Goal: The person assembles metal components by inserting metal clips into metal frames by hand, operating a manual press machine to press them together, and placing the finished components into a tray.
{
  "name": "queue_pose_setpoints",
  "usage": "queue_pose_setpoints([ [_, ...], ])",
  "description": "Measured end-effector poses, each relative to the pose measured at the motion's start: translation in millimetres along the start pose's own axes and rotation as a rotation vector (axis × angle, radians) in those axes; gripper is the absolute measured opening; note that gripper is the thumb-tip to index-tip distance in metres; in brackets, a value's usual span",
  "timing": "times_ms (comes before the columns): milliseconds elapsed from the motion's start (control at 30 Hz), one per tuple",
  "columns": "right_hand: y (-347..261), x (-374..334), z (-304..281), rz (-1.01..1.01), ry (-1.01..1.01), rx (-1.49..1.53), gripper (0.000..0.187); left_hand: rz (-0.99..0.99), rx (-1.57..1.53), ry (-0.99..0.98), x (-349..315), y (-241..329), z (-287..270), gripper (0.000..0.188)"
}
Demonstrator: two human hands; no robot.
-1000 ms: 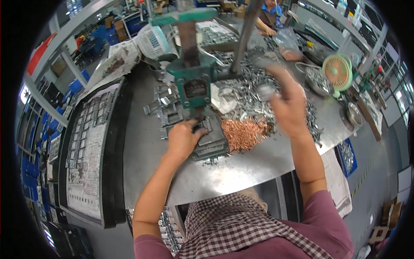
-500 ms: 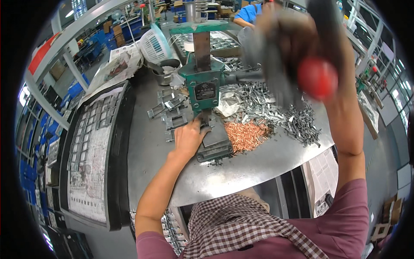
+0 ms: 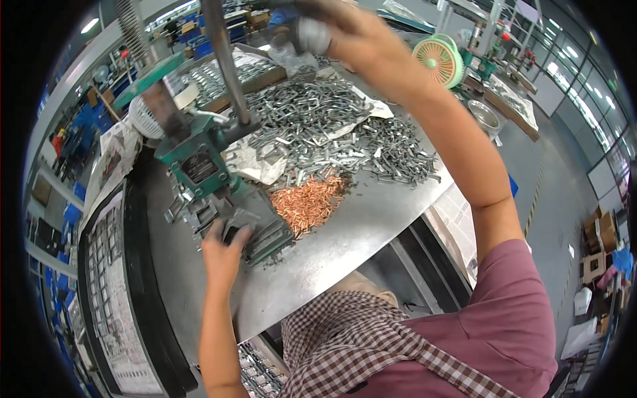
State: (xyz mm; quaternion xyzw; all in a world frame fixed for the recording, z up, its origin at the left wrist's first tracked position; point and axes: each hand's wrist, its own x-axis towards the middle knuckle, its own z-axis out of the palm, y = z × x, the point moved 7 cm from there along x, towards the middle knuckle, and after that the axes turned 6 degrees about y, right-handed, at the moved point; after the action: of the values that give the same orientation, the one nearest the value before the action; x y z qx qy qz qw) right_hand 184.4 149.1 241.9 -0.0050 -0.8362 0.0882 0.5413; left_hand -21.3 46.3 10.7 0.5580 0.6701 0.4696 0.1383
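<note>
A green bench press (image 3: 199, 166) stands tilted in the picture, its dark metal base (image 3: 265, 225) on the steel table. My left hand (image 3: 222, 252) is at the left side of that base, thumb and forefinger apart, with nothing visible between them. My right hand (image 3: 338, 33), smeared by motion, is raised beyond the press. Something pale grey covers part of its fingers, and a dark bar lies by it; its grip cannot be made out. A steel lever (image 3: 229, 66) rises from the press hub. Small metal frames (image 3: 192, 209) lie left of the press.
Copper-coloured pins (image 3: 308, 202) are heaped right of the press base. Behind them spreads a big pile of grey metal pieces (image 3: 305, 113). A black-edged tray (image 3: 142, 265) with rows of frames stands left. A green fan (image 3: 438, 61) is at the far right.
The view has swung right. My right hand has moved from close in front of the camera, beside a red ball knob, to farther off. My left thumb and forefinger have spread apart beside the base.
</note>
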Motion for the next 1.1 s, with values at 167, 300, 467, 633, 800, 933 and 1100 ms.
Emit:
queue_pose_setpoints([
  [167,115.5,-190.7,-12.0,0.446,-0.703,-0.874,0.017,-0.529,-1.089,-0.279,-35.5,-24.5,19.5,0.047],
  [300,125.9,-244.4,4.0,0.339,-0.666,-1.029,0.008,-0.601,-1.413,-0.408,-40.9,-9.5,31.7,0.055],
  [467,135.9,-247.8,-12.6,0.367,-0.506,-0.981,0.012,-0.594,-1.556,-0.454,-43.4,-24.6,39.9,0.055],
  [633,79.6,-233.5,-23.4,0.354,-0.271,-0.741,0.015,-0.684,-1.479,-0.307,-55.6,-29.7,37.5,0.053],
  [800,18.2,-263.4,50.3,0.348,-0.500,-0.257,0.016,-0.737,-1.538,-0.315,-56.6,-13.5,54.5,0.045],
  [933,13.5,-255.9,37.3,0.342,-0.574,-0.356,0.023,-0.852,-1.294,-0.217,-67.2,-18.9,54.1,0.027],
  [1100,-16.5,-256.8,66.9,0.392,-0.850,-0.427,0.029,-0.753,-1.003,-0.203,-73.9,-11.8,61.3,0.023],
])
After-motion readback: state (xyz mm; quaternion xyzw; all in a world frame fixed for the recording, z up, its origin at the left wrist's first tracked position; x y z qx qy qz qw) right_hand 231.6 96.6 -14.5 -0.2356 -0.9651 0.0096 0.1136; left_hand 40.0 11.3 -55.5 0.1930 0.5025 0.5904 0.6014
